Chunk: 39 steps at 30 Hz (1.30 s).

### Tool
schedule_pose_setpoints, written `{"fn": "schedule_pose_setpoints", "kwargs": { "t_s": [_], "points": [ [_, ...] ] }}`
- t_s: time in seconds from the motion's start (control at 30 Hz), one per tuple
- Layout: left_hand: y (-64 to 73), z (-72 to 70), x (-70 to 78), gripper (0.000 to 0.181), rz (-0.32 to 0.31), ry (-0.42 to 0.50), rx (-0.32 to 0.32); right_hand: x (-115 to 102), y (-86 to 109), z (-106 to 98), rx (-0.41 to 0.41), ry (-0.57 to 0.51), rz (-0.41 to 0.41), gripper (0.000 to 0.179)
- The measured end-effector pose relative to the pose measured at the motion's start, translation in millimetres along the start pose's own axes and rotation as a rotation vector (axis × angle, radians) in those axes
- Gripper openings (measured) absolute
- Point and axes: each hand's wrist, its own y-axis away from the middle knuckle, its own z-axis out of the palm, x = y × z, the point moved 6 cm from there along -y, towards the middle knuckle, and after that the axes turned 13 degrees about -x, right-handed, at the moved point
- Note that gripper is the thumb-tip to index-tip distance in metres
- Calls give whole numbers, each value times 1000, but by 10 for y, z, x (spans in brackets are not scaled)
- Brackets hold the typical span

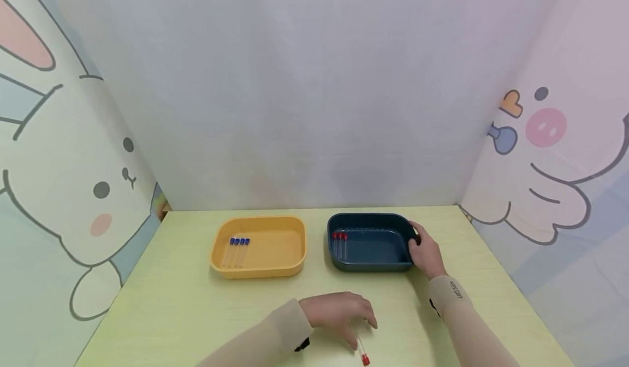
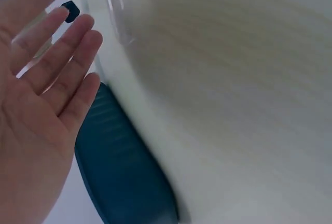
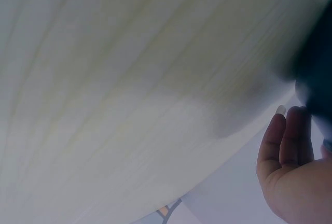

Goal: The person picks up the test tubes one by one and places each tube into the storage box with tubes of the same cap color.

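My right hand [image 1: 426,253] grips the right end of a dark blue tray [image 1: 371,267], thumb inside the rim and fingers behind it. Three red-capped clear tubes [image 1: 340,249] lie side by side at that tray's left. In front, my left hand [image 1: 339,312] hovers with spread, relaxed fingers over a clear tube with a red cap [image 1: 365,359]. The tube lies on the table, cap toward me, its far end partly hidden by the hand. The left wrist view shows the open palm [image 2: 31,110] and fingers holding nothing, the tray's wall [image 2: 124,167] beyond.
A yellow tray [image 1: 260,273] stands left of the dark blue one. Several blue-capped tubes [image 1: 238,252] lie in a row in its left part. The pale table [image 1: 196,318] ends at a white curtain [image 1: 304,110] behind, with cartoon-printed cloth on both sides.
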Motion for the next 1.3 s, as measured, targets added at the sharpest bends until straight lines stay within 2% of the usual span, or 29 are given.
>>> {"fn": "schedule_pose_setpoints", "kwargs": {
  "t_s": [0.13,0.43,0.7,0.9,1.3],
  "points": [
    [-10,65,11,44,10,15,-23,0,-1,0,-1,4,4,59],
    [-85,171,10,24,17,131,-62,-7,0,2,-4,2,7,59],
    [-65,168,-3,18,4,113,-41,1,0,6,-9,-12,16,59],
    [-18,81,-60,17,-34,83,30,-8,8,3,-6,-13,13,59],
    [123,-255,-51,24,-42,33,145,-14,13,0,-6,-11,5,59]
  ]
}}
